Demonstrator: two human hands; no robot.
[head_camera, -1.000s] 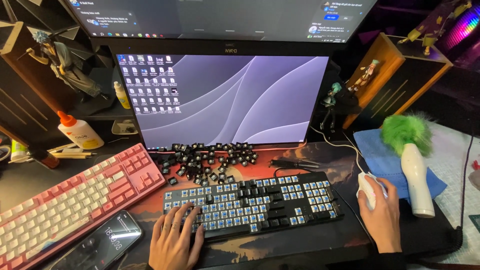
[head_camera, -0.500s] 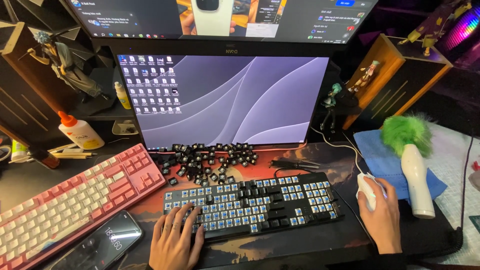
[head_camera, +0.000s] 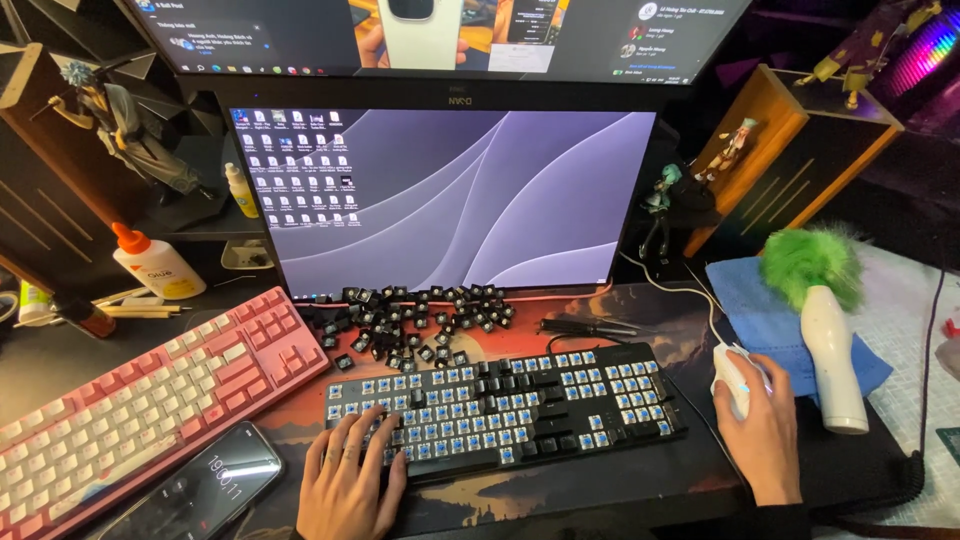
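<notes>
Dark desk (head_camera: 600, 500): two keyboards, left hand (head_camera: 350, 480) flat on stripped one (head_camera: 500, 410), right hand's (head_camera: 765, 440) grip around one mouse (head_camera: 735, 380).

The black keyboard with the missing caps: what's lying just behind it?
Behind the black keyboard lies a heap of loose black keycaps, with a dark slim tool to their right. The monitor stands behind, hiding whatever lies further back.

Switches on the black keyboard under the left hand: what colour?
Blue, on the black keyboard; head view shows the switches best.

Loose keycaps (head_camera: 415, 320) between monitor (head_camera: 450, 190) and keyboard (head_camera: 505, 405)
</notes>
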